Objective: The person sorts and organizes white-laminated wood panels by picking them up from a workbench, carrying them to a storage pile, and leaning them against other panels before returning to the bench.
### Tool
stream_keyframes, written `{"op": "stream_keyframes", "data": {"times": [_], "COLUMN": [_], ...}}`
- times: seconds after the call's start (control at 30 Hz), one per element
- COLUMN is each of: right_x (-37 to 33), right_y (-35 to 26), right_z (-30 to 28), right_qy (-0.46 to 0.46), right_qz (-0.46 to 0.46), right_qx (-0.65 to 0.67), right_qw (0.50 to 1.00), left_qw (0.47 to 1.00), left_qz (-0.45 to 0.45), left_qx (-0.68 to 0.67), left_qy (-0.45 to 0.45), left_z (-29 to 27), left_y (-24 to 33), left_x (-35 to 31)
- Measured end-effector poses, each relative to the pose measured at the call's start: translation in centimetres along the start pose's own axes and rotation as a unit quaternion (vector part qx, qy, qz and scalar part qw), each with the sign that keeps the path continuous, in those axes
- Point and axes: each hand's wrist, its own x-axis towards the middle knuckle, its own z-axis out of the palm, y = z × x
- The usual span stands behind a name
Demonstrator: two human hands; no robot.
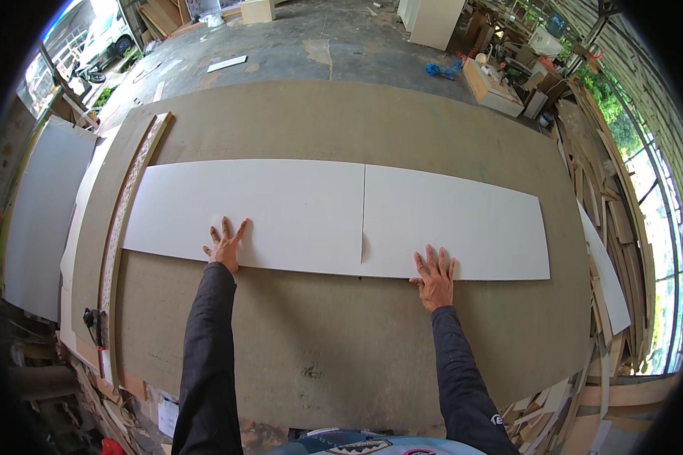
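Two white rectangular panels lie side by side on a large brown board table (319, 341), their short edges meeting near the middle. My left hand (224, 246) rests flat, fingers spread, on the near edge of the left white panel (258, 208). My right hand (434, 277) presses flat with fingers apart on the near edge of the right white panel (455, 220). Neither hand grips anything. Both forearms wear dark sleeves.
A long metal straightedge (125, 220) lies along the table's left side, with a clamp (93, 326) at its near end. A grey sheet (42, 212) leans at the left. Wood offcuts (607, 197) pile up on the right. A wooden box (493, 87) and pale boards stand on the concrete floor beyond.
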Motion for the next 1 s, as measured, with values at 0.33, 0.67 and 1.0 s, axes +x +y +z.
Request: {"op": "stream_keyframes", "data": {"times": [0.33,0.67,1.0], "right_x": [1.7,0.3,-10.0], "right_y": [0.4,3.8,14.8], "right_z": [0.1,-0.2,-3.6], "right_qy": [0.017,-0.002,-0.041], "right_qz": [0.011,0.088,0.203], "right_qx": [-0.019,-0.038,0.052], "right_qw": [1.000,0.995,0.977], "left_qw": [1.000,1.000,1.000], "left_qz": [0.005,0.013,0.019], "left_qx": [-0.001,-0.013,-0.011], "left_qy": [0.011,0.012,0.013], "left_z": [-0.3,-1.8,-4.4], "left_y": [0.4,1.2,3.5], "left_x": [2.0,4.9,10.5]}}
